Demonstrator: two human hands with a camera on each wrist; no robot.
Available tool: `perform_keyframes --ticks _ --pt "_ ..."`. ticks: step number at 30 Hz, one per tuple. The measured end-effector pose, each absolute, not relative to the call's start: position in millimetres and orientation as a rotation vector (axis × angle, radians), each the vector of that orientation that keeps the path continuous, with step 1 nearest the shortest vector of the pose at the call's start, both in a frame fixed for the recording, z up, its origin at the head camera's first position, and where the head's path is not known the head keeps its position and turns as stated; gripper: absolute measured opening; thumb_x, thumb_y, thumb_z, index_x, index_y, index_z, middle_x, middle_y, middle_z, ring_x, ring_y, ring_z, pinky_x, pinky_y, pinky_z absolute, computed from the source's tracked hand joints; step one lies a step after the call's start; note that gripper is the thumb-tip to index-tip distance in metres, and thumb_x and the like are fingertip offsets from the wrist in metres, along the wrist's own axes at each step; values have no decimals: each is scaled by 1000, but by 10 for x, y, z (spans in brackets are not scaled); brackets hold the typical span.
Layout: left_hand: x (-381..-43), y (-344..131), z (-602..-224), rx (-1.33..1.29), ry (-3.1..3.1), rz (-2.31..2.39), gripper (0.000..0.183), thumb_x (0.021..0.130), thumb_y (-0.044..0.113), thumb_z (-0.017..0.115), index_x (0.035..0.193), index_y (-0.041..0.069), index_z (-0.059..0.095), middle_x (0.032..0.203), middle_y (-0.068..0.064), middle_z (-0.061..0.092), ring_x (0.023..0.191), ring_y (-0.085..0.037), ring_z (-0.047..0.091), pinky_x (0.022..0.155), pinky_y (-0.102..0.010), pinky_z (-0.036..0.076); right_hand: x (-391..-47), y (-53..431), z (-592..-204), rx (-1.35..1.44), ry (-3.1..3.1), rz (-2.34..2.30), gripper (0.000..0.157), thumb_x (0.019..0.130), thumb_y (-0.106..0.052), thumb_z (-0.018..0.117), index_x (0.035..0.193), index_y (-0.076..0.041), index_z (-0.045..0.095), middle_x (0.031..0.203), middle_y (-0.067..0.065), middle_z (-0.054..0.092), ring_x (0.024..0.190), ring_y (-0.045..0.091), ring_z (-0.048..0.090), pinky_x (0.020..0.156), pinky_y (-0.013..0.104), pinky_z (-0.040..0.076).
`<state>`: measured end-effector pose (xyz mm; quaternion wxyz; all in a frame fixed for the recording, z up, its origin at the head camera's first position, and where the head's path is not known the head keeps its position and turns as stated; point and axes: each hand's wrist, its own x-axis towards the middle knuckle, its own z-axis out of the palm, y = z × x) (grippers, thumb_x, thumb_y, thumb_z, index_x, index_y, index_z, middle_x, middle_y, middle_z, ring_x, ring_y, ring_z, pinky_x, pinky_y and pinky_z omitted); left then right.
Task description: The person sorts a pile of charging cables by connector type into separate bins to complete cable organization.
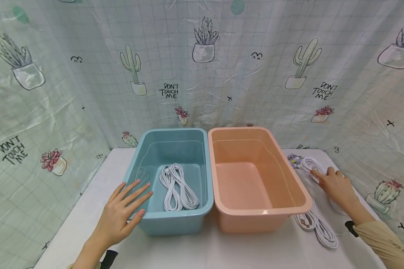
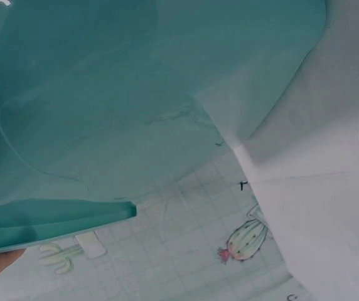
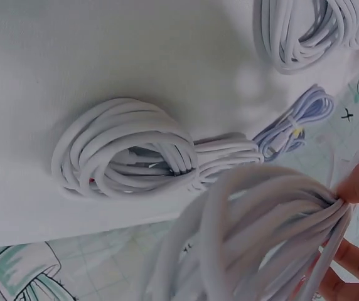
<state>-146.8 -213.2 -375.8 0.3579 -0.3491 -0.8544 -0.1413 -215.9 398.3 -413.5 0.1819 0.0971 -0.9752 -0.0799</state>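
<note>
Close to the near left corner of the blue bin [image 1: 171, 215] is my left hand [image 1: 121, 209], its fingers spread over the rim. Inside that bin lies a white cable bundle [image 1: 180, 186], folded into loops. On the right, my right hand [image 1: 336, 186] pinches a coiled white cable [image 3: 242, 219] at its gathered middle between thumb and fingers; its loops hang large in the right wrist view. Behind it lies another coiled white cable [image 3: 123, 147] on the table. A purple cable bundle [image 3: 299, 119] with a yellow bit is just beyond.
An orange bin [image 1: 260, 212] stands right beside the blue one, with its inside bare. Another white cable bundle [image 1: 318, 226] lies by its near right corner. The white table [image 1: 242, 250] is enclosed by a cactus-print curtain [image 1: 222, 82] at the back and sides.
</note>
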Motion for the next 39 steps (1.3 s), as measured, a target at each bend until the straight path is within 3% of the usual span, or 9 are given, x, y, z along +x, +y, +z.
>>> perform_keyframes --ticks 8,16,18,20,23,24,30,36,39 --pt "-1466 -2128 -3748 -899 -2200 -364 42 94 39 31 120 19 58 125 -4 56 126 -25 41 113 -36 12 -2152 3994 -4003 323 -2742 -202 43 72 -1 64 108 -18 50 75 20 40 56 28 38 39 34 32" --pt "-1464 -2136 -3740 -897 -2204 -358 41 94 38 33 120 19 58 125 -4 57 125 -26 41 113 -36 11 -2180 4005 -3851 408 -2626 -253 60 66 -3 69 119 -15 43 84 23 48 67 38 47 45 45 38" --pt "-1464 -2137 -3739 -895 -2205 -355 42 94 39 32 120 19 58 125 -4 56 125 -26 41 113 -35 11 -2191 4002 -3821 437 -2564 -272 51 76 -10 65 121 -13 42 86 23 50 68 39 49 44 44 36" --pt "-1465 -2139 -3739 -897 -2205 -356 43 94 40 31 120 19 58 125 -3 56 125 -26 41 113 -36 11 -2208 4000 -3796 464 -2487 -295 33 92 -25 46 122 -11 42 85 22 51 67 39 50 42 41 34" --pt "-1467 -2146 -3744 -901 -2209 -361 41 94 38 34 119 17 59 126 -3 55 125 -26 41 113 -37 13 -2237 3995 -3763 499 -2383 -310 59 94 -42 5 119 -7 45 85 22 53 64 38 51 38 39 31" --pt "-1468 -2149 -3745 -903 -2212 -365 40 93 37 36 119 17 59 127 -3 55 125 -26 40 113 -37 12 -2244 3991 -3748 501 -2369 -311 47 97 -38 18 119 -6 45 85 23 54 64 39 51 37 40 32" --pt "-1473 -2157 -3764 -899 -2235 -370 41 94 39 33 120 19 58 127 -3 55 126 -26 40 113 -35 10 -2305 3997 -3681 550 -2273 -294 30 91 -14 43 116 2 48 88 25 54 62 40 50 34 38 28" --pt "-1474 -2161 -3776 -898 -2249 -366 40 94 38 35 120 19 58 127 -3 55 126 -25 40 113 -37 12 -2357 3971 -3583 571 -2229 -311 68 94 -39 -1 113 3 50 86 25 54 62 41 51 33 39 29" --pt "-1475 -2161 -3775 -897 -2256 -364 38 93 36 37 121 19 57 127 -4 55 126 -26 40 112 -39 14 -2359 3939 -3514 562 -2272 -315 56 96 -35 10 116 1 47 89 25 52 66 43 51 35 42 32"
